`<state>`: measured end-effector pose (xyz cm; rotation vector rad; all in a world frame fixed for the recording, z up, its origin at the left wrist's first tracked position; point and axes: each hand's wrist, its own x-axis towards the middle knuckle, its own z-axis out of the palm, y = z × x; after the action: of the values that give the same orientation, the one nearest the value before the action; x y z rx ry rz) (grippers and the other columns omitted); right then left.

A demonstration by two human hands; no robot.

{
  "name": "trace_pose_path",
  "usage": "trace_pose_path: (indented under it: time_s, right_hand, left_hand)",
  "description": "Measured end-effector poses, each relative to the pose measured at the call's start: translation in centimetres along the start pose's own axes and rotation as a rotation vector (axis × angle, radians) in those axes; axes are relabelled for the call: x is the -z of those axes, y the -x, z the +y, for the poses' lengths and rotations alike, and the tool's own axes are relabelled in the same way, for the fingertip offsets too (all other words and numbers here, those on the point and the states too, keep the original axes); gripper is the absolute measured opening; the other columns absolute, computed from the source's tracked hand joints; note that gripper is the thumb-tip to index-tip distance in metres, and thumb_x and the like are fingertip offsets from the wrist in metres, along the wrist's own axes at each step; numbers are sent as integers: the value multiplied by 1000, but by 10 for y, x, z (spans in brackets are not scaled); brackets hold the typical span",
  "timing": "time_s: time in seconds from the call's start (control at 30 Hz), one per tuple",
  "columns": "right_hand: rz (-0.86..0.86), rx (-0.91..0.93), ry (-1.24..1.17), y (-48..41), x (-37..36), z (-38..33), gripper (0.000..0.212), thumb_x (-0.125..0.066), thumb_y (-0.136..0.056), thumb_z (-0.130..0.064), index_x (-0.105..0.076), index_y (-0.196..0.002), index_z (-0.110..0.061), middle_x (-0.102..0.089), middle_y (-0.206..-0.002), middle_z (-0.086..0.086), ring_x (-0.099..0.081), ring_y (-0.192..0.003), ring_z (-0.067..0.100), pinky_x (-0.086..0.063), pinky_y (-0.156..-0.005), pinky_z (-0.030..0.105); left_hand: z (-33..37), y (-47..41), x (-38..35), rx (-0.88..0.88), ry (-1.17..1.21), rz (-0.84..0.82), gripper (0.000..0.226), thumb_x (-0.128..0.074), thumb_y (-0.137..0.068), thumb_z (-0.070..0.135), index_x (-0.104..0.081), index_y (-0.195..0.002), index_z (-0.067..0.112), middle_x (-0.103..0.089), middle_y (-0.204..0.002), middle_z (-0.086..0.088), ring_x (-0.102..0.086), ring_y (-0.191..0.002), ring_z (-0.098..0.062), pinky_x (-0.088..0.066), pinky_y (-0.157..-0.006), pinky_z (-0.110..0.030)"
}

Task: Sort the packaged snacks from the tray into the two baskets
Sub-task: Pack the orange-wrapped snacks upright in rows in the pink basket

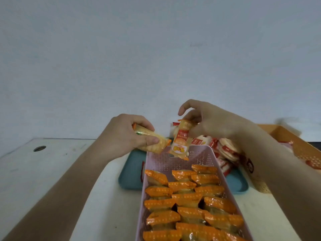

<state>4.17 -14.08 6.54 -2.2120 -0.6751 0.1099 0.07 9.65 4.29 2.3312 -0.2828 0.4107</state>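
Observation:
My left hand (129, 134) grips a yellow-orange snack packet (153, 142) held sideways above the far left corner of the pink basket (163, 162). Beside it, my right hand (206, 121) pinches the top of a second orange-and-white packet (180, 142), which hangs upright over the basket's far end. Several orange-wrapped packets (187, 200) stand in rows filling the near part of the pink basket. The teal tray (129, 173) lies under the basket's far end. Red-and-white packets (225, 150) are piled on it behind my right forearm. An orange basket (288, 136) sits at the far right.
The white table (34, 171) has a round cable hole (39, 148) at the far left. A plain pale wall rises behind the table. Some red-and-white packets (312, 163) lie inside the orange basket. My right forearm crosses over the tray's right side.

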Motion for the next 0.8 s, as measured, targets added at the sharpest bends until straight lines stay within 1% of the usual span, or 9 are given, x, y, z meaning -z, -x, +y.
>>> trace_pose_path:
  time_s: [0.1, 0.17, 0.23, 0.3, 0.43, 0.57, 0.63, 0.7, 0.8]
  right_hand:
    - [-21, 48, 349, 10, -16, -3, 38, -74, -76, -7, -56, -103, -27, -65, -105, -4, -64, -90, 17, -53, -72, 25]
    - [-36, 81, 478, 13, -29, 0, 31, -69, -80, -12, -56, -100, -30, -63, -105, -7, -60, -91, 13, -53, -75, 27]
    - [-78, 82, 497, 18, -37, 4, 26, -65, -83, -15, -59, -104, -28, -62, -105, -6, -59, -94, 14, -54, -80, 32]
    - [-152, 70, 513, 20, -41, 8, 27, -64, -85, -19, -61, -111, -26, -61, -110, -5, -57, -99, 13, -53, -85, 33]
    - [-222, 37, 500, 20, -41, 13, 40, -65, -88, -24, -52, -126, -29, -62, -120, -6, -59, -105, 12, -55, -90, 35]
    - [-307, -6, 537, 22, -44, 16, 42, -52, -96, -43, -45, -133, -25, -57, -128, -3, -56, -113, 16, -49, -93, 32]
    - [-358, -13, 569, 26, -50, 19, 49, -47, -95, -54, -41, -134, -25, -55, -129, -2, -54, -113, 18, -46, -94, 33]
    - [-371, -31, 574, 27, -55, 24, 57, -43, -92, -61, -36, -137, -26, -55, -130, -1, -54, -115, 20, -45, -96, 37]
    - [-335, 0, 544, 27, -59, 31, 60, -41, -92, -63, -32, -139, -29, -57, -129, 0, -55, -114, 20, -45, -98, 42]
  left_hand:
    - [7, 5, -13, -100, -243, -102, 23, -82, -69, 39, -69, -87, 37, -60, -94, 12, -56, -88, -6, -45, -75, -20]
    - [8, 8, -23, -147, -376, -246, 25, -73, -81, 40, -66, -105, 38, -52, -103, 11, -51, -98, -8, -42, -83, -24]
    - [8, 11, -32, -150, -473, -426, 34, -61, -92, 35, -56, -126, 35, -46, -113, 7, -45, -108, -10, -40, -92, -26]
    - [9, 14, -35, -152, -471, -536, 40, -58, -94, 30, -49, -133, 32, -48, -120, 5, -45, -113, -11, -42, -97, -29]
    - [8, 15, -35, -121, -368, -427, 40, -72, -82, 37, -59, -120, 32, -60, -106, 17, -59, -101, -4, -52, -84, -23]
    - [3, 14, -43, -216, -491, -532, 23, -60, -89, 46, -69, -107, 33, -63, -97, 19, -58, -89, -2, -47, -75, -19]
    - [-2, 16, -50, -267, -591, -543, 25, -45, -96, 50, -63, -105, 35, -62, -93, 18, -54, -84, -2, -41, -80, -26]
    - [-9, 18, -54, -288, -682, -527, 27, -30, -98, 53, -50, -107, 37, -62, -93, 15, -51, -87, -5, -29, -92, -35]
    - [-12, 23, -55, -268, -683, -518, 29, -21, -99, 54, -43, -110, 38, -59, -86, 15, -51, -88, -5, -16, -104, -41]
